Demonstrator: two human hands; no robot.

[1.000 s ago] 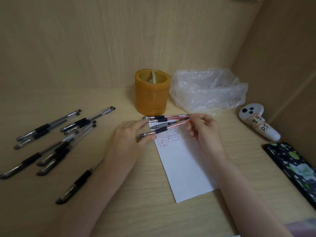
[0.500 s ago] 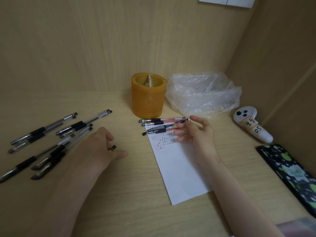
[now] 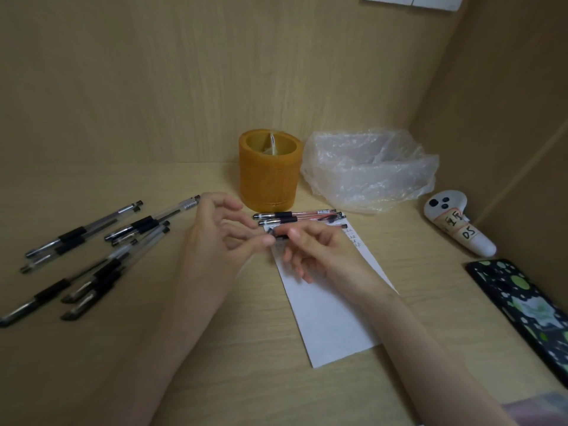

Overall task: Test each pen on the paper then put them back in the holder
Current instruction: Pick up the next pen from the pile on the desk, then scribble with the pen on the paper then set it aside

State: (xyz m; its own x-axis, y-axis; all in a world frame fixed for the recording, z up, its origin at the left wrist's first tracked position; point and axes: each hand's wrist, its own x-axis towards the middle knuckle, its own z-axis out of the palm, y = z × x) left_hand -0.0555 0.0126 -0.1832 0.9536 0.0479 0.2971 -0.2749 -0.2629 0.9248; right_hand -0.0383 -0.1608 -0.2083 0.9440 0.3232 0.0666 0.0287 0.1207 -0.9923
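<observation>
An orange cylindrical holder (image 3: 270, 176) stands at the back of the desk. In front of it lies a white paper (image 3: 333, 321) with small marks at its top. Two red pens (image 3: 299, 215) lie along the paper's top edge. Over that top edge, my right hand (image 3: 322, 256) grips a third red pen (image 3: 279, 237) by its dark grip. My left hand (image 3: 219, 241) pinches the same pen at its tip end with thumb and forefinger. The fingers hide whether a cap sits there. Several black pens (image 3: 101, 256) lie scattered on the left.
A crumpled clear plastic bag (image 3: 368, 170) sits right of the holder. A white controller (image 3: 455, 226) with a label lies near the right wall, and a dark phone (image 3: 522, 305) with green spots lies in front of it. Wooden walls close the back and right.
My left hand swung out to the left and has come back to the paper's top. My right hand has closed on a red pen, and both hands now meet on it.
</observation>
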